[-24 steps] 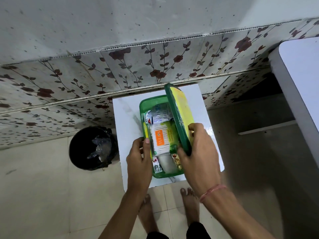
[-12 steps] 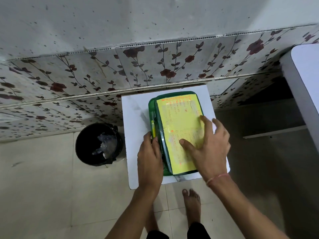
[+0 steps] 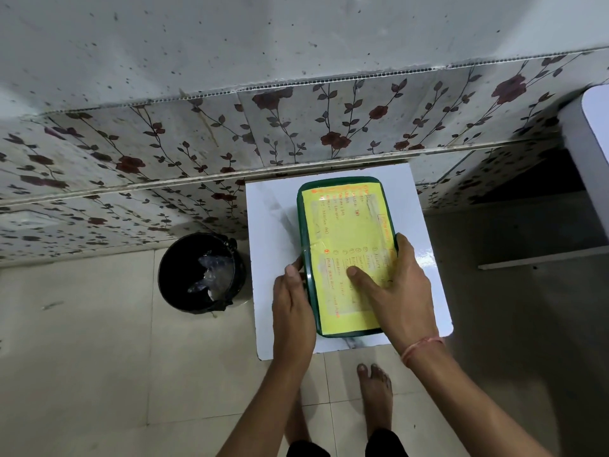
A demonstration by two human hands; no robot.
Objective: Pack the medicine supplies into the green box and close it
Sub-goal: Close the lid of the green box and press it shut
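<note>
Both hands, left (image 3: 291,306) and right (image 3: 397,293), clasp the green box (image 3: 346,225) by its side edges.

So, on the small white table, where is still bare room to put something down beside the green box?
On the white table, bare patches lie left of the green box towards the wall, and a narrower strip along its right edge. The near corners are crowded: the left hand and right hand grip the box there.
</note>
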